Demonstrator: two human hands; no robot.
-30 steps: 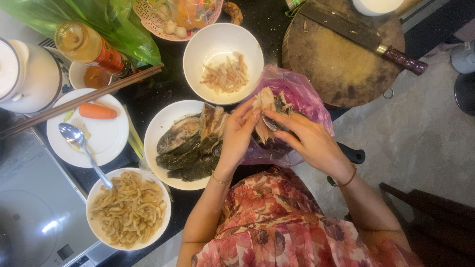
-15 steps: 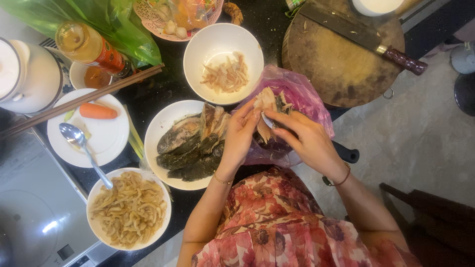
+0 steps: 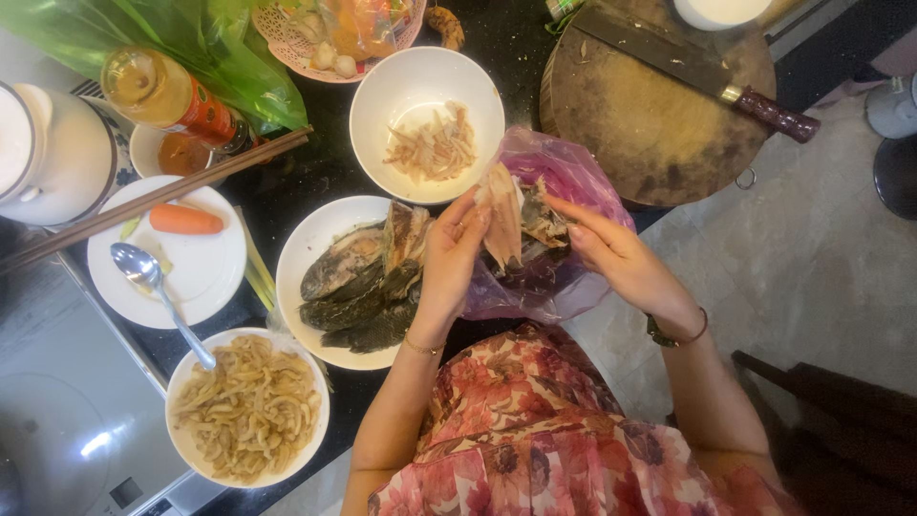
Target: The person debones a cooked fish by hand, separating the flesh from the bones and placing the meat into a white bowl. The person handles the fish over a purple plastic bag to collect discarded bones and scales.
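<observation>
My left hand (image 3: 449, 260) and my right hand (image 3: 611, 256) both grip a pale piece of cooked fish (image 3: 501, 218), held between them above a purple plastic bag (image 3: 564, 172). The bag lies on the dark counter at its front edge and holds fish scraps. Left of my hands a white plate (image 3: 304, 250) carries dark-skinned fish pieces (image 3: 358, 291). Behind the fish a white bowl (image 3: 428, 119) holds a small heap of shredded fish meat.
A round wooden chopping board (image 3: 650, 124) with a cleaver (image 3: 697, 72) lies at the back right. On the left are a bowl of pale strips (image 3: 248, 406), a plate with a carrot (image 3: 186, 220) and spoon (image 3: 158, 291), chopsticks (image 3: 153, 196), a bottle (image 3: 167, 96) and a white pot (image 3: 48, 153).
My right hand has shifted slightly right along the fish piece; my left hand keeps its hold. The fish piece stays above the bag.
</observation>
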